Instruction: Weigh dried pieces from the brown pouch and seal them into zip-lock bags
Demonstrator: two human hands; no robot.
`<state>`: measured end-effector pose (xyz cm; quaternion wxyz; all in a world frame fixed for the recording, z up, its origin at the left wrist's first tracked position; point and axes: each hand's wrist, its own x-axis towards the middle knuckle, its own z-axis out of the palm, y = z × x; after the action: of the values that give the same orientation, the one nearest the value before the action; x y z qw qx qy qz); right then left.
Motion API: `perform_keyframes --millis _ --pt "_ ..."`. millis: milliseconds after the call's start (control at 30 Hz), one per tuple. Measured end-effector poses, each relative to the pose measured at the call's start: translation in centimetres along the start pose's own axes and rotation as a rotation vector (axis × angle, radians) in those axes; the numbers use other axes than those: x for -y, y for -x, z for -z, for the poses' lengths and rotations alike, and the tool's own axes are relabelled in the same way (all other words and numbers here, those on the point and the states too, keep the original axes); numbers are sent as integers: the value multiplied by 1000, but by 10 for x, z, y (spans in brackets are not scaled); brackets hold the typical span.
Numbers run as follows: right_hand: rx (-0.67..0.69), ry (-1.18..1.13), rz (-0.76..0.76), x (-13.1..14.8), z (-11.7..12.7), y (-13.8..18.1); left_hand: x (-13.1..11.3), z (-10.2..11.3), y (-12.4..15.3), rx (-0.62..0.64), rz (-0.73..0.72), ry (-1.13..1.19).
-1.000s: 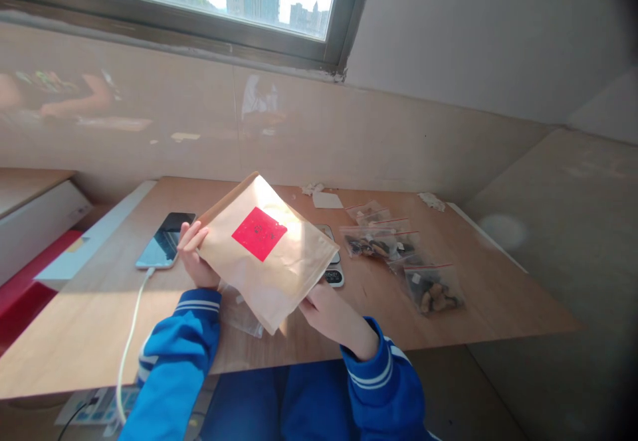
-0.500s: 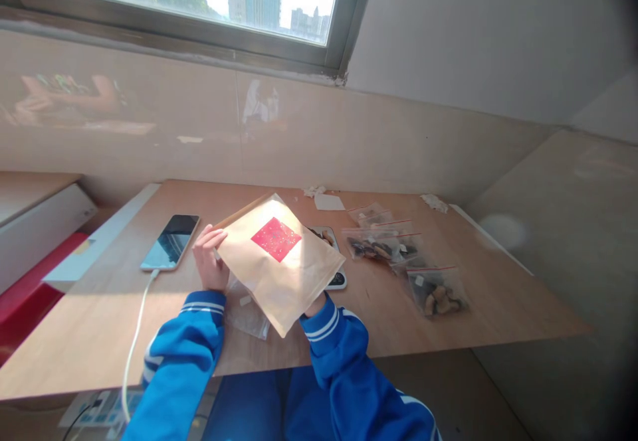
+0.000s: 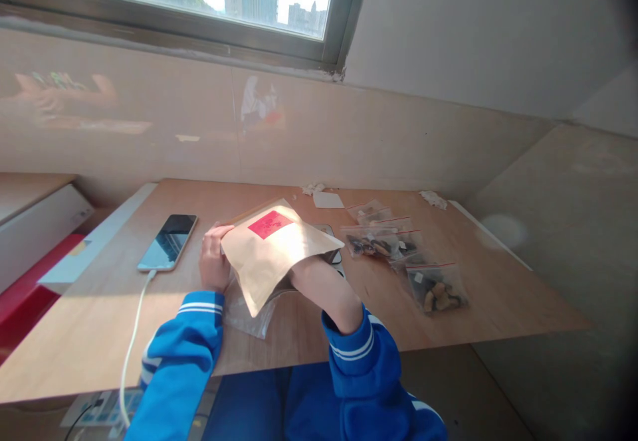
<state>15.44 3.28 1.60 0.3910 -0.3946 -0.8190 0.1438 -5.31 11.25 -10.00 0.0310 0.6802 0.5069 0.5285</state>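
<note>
A tan paper bag (image 3: 272, 248) with a red square label is tilted over the table in front of me. My left hand (image 3: 214, 255) grips its upper left edge, fingers wrapped around the side. From the lower right, my right hand (image 3: 319, 281) reaches into the bag's mouth; only the wrist and forearm show, and the fingers are hidden inside. Under the bag lies a clear plastic bag (image 3: 252, 318). Partly covered behind it is a white device, perhaps a scale (image 3: 337, 263), showing at the right edge.
Clear zip bags (image 3: 371, 242) of dark and tan dried pieces lie to the right, another zip bag (image 3: 438, 291) nearer me. A phone (image 3: 169, 242) with a white cable (image 3: 130, 348) is at left. Paper (image 3: 327, 200) and crumpled tissue (image 3: 433, 200) lie at the back.
My right hand has gone into the bag's mouth, the forearm now bare below a pushed-back sleeve. The bag has tipped flatter and its opening has widened. My left hand keeps its grip.
</note>
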Motion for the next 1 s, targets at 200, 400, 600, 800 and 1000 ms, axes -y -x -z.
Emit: perform_keyframes --millis 200,400,600,800,1000 --pt "82 92 50 23 39 -13 8 -2 -2 54 130 -11" --pt "-247 -67 64 5 55 -8 27 -13 1 50 162 -30" --pt "-389 -89 -161 -51 67 22 37 -16 2 46 230 -62" --pt "-156 12 -356 -121 48 74 39 -14 -2 60 317 -38" --pt "-122 26 -330 -129 35 86 39 -16 -1 72 344 -51"
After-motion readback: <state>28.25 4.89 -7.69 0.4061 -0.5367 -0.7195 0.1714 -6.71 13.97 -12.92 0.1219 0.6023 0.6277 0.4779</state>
